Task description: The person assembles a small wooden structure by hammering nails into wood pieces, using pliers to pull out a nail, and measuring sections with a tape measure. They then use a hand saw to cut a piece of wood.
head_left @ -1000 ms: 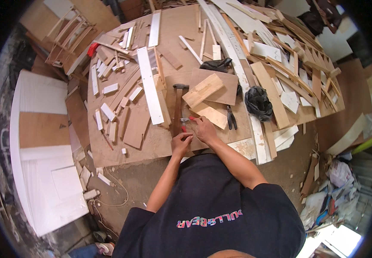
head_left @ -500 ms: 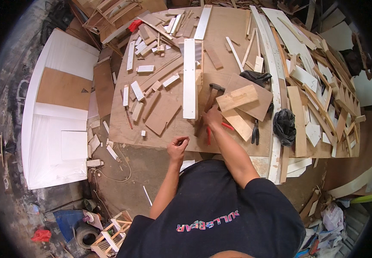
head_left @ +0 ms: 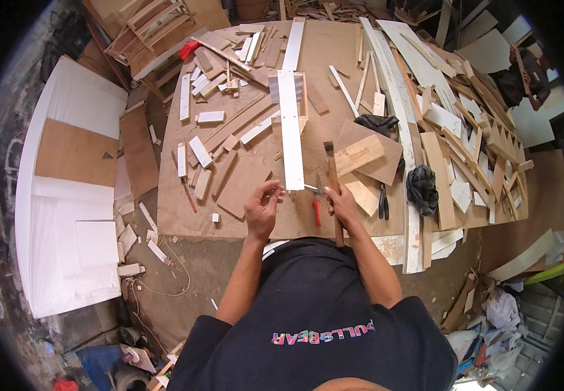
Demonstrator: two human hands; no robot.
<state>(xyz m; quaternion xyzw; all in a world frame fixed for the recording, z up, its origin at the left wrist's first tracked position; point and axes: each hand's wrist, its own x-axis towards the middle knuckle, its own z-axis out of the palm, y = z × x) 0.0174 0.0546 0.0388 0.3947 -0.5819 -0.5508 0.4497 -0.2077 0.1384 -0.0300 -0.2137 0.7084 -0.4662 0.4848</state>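
My right hand (head_left: 340,203) is wrapped round the wooden handle of a hammer (head_left: 329,163), its head pointing away from me. Beside the near end of a long white board (head_left: 291,140) is my left hand (head_left: 264,207), thumb and fingertips brought together; whatever may be between them is too small to make out. Small dark dots, like nail heads, show on the board, which lies over a wooden frame piece (head_left: 304,104). Red-handled pliers (head_left: 316,212) rest on the table between my hands, partly hidden near my right hand.
Black-handled pliers (head_left: 383,202) and wood blocks (head_left: 360,155) lie to the right on the worktable (head_left: 236,225). Offcuts (head_left: 211,117) cover its left side. A black plastic bag (head_left: 421,189) sits by a long white strip (head_left: 402,137); heaped boards (head_left: 471,130) lie beyond.
My right hand has lifted the hammer and drawn it nearer to me. My left hand has moved forward to the white board's near end. The view has shifted slightly.
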